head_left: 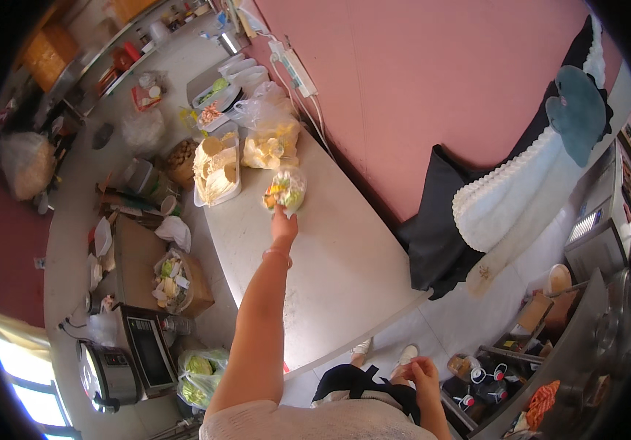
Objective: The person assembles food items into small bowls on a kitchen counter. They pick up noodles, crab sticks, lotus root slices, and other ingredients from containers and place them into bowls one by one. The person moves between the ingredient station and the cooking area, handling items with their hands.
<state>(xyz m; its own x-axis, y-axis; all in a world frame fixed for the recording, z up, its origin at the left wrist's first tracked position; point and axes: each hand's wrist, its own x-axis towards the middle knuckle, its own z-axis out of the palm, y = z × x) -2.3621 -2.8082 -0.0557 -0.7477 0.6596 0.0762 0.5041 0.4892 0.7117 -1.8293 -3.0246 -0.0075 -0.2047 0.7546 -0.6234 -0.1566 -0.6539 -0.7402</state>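
My left arm reaches forward over the pale table (323,293). At its end my left hand (281,226) is closed on a clear bowl of chopped vegetables (286,189), with orange, white and green pieces. Just beyond the bowl stands a plastic bag of yellowish food (271,147). To its left is a clear tub (206,199) heaped with pale, flat pieces of food (216,172). My right hand (422,370) hangs by my waist, off the table. Its fingers are loosely curled together, and nothing shows in them.
Tubs of food (213,110) crowd the table's far end by the pink wall (418,88), under a power strip (297,70). At left are a box of vegetable scraps (187,282), a microwave (150,348) and a rice cooker (110,370). Black cloth (440,235) hangs at the right.
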